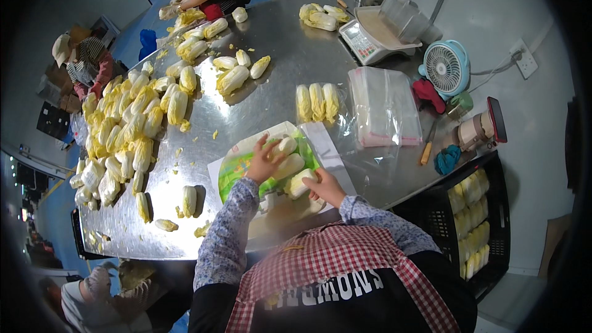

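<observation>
Three small napa cabbages lie side by side in front of me on a green-and-white printed plastic sheet. My right hand has its fingers closed round the stem end of the nearest cabbage. Over the left side of the row, my left hand is held with fingers apart, close to the middle cabbage and the far cabbage. Whether its fingertips touch them I cannot tell. White paper shows from under the sheet.
A large heap of cabbages covers the table's left. Right of me lie a bagged cabbage row, clear bags, a knife, a scale and a fan. A black crate holds packed cabbages. Other people work around the table.
</observation>
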A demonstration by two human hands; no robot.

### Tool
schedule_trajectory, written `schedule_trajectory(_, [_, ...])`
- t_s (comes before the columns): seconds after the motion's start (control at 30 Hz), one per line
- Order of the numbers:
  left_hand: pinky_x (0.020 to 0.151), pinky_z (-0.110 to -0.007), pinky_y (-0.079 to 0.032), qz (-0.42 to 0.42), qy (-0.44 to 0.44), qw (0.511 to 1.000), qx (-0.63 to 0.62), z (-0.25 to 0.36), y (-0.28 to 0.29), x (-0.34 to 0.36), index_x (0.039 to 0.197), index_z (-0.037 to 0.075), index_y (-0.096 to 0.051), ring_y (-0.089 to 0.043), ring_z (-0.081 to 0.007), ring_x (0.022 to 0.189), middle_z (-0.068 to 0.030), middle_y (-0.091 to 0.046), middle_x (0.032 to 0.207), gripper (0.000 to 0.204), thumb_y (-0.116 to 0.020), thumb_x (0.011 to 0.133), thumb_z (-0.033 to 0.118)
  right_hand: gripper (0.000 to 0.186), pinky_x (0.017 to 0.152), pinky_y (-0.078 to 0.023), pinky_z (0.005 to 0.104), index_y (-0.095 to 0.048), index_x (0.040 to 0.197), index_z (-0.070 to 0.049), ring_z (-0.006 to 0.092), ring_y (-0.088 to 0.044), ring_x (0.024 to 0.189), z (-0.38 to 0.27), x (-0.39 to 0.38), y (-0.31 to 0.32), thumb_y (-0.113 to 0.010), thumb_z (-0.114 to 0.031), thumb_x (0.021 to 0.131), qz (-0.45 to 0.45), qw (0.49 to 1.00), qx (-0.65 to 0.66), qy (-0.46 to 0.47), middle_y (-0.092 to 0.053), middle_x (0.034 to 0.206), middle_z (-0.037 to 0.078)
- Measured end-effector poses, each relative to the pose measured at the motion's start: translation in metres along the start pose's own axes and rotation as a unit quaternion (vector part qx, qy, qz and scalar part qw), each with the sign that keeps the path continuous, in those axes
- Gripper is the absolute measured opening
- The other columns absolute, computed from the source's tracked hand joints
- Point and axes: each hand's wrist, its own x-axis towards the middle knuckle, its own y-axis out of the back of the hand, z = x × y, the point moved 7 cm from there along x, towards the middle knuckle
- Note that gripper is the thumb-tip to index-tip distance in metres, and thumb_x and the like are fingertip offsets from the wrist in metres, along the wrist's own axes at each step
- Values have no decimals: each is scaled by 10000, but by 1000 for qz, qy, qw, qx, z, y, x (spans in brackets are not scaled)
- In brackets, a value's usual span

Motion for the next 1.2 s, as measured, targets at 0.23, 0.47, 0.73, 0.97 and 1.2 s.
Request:
schedule_trajectory(0.23, [806, -317, -485, 138, 131, 972, -139, -50, 36, -54, 1107, 60, -612, -574, -196, 1010, -110, -577, 1144, 245, -604, 873, 134, 304, 525, -481, 251, -526, 990, -27, 96, -590, 605, -110, -31, 54, -682, -233, 829, 37, 958, -71, 274, -610, 767, 56])
schedule_trajectory(0.47, [697, -252, -492, 190, 262, 911, -255, -45, 50, -114, 1082, 16, -606, -617, -131, 779, -69, -655, 892, 210, -547, 916, 130, 380, 512, -508, 237, -553, 968, 30, 133, -609, 572, -170, 91, 206, -599, -337, 878, 233, 940, 174, 178, -616, 762, 83])
schedule_trajectory(0.73, [644, -250, -506, 252, 357, 857, -272, -52, 37, -216, 1071, -4, -597, -617, -130, 714, -78, -648, 873, 207, -518, 937, 133, 379, 540, -525, 300, -562, 1051, -11, 205, -632, 618, -148, 267, 244, -573, -355, 892, 226, 958, 162, 76, -646, 831, 143])
schedule_trajectory(0.97, [709, -254, -508, 268, 391, 852, -222, -50, 19, -256, 1068, -22, -602, -628, -142, 792, -76, -656, 891, 205, -535, 923, 108, 431, 707, -537, 338, -534, 1060, -36, 250, -594, 868, -78, 361, 287, -522, -440, 911, 91, 920, 377, -62, -588, 992, 115])
schedule_trajectory(1.2, [711, -262, -496, 372, 357, 856, -43, -59, 122, -247, 1060, 9, -617, -613, -146, 783, -94, -652, 863, 204, -591, 876, 94, 298, 362, -366, 286, -559, 823, -62, 148, -460, 422, -130, 354, 342, -524, -349, 895, 289, 953, -78, 45, -525, 575, 53])
